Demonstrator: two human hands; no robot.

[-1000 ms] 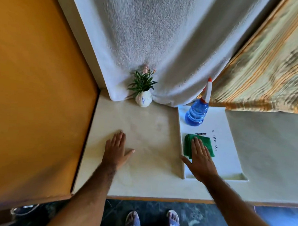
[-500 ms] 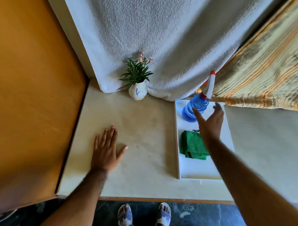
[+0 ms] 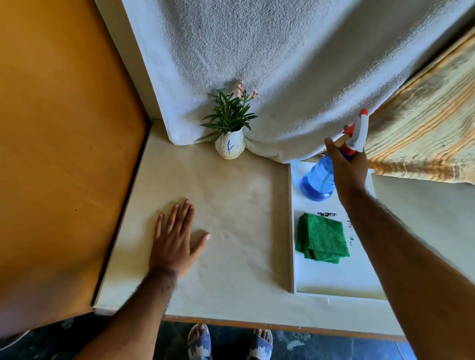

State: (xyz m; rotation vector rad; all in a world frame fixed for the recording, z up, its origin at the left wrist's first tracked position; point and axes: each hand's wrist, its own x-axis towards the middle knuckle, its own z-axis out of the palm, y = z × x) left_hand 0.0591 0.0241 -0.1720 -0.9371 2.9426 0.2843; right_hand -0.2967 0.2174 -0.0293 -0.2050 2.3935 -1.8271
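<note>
A blue spray bottle (image 3: 316, 180) with a white and red trigger head stands at the far end of a white tray (image 3: 335, 279). My right hand (image 3: 347, 168) is wrapped round the bottle's neck just under the trigger head, thumb on the left side. A folded green cloth (image 3: 321, 239) lies on the tray nearer to me, with no hand on it. My left hand (image 3: 175, 237) rests flat on the cream countertop (image 3: 229, 206), fingers straight and spread.
A small white vase with a green plant (image 3: 231, 133) stands at the back of the counter against a hanging white towel (image 3: 263, 58). An orange panel (image 3: 56, 131) borders the counter's left side. A striped cloth (image 3: 434, 128) hangs at the right. My sandalled feet show below the counter edge.
My right hand left the green cloth, reached toward the back of the tray and closed round the spray bottle's neck. My left hand stayed flat on the counter.
</note>
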